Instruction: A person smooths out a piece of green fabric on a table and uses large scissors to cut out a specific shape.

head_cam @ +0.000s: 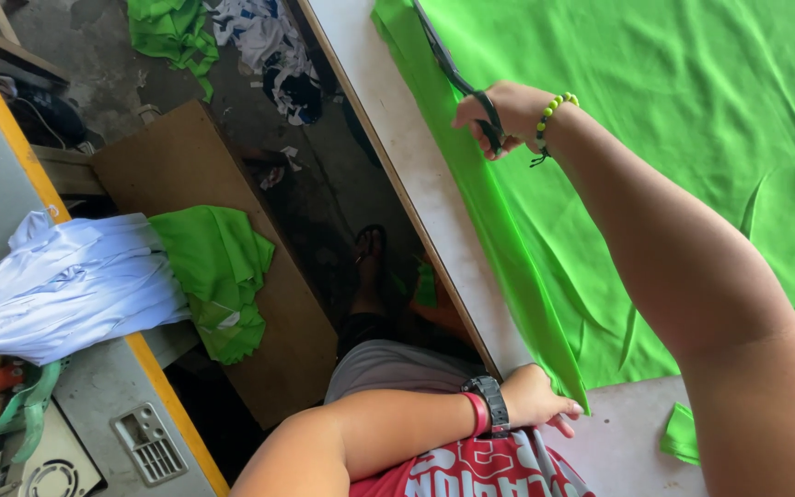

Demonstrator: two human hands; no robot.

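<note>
The right hand (501,118) was closed through the handles of a pair of dark-handled scissors (457,78), whose blades pointed away from the person along the near edge of the bright green sheet of fabric (692,129). A bracelet of yellow-green beads (549,112) sat on that wrist. The blades lay over the fabric close to its left edge; whether they stood open or shut could not be told.

The left hand (537,398) was closed in a pinch on the near corner of the green fabric, where the cloth came to a narrow point at the table edge. A black wristwatch (489,403) and a pink band (478,413) were worn on that wrist. Between the two hands, a long narrow strip of the fabric's left margin stood raised in a fold.

The fabric was spread over a white worktable with a wooden edge (434,207), covering most of its visible surface. A small green offcut (681,434) lay on the table near the right forearm, apart from the main sheet.

Left of the table, on the dark floor, a brown board (204,175) carried a folded piece of green cloth (218,271). Just beside it, a bundle of pale blue-white cloth (66,285) rested on a grey, yellow-edged surface (94,396). Further scraps of green and white cloth (232,37) lay on the floor at the top of the view. A sandalled foot (370,248) showed beneath the table edge.
</note>
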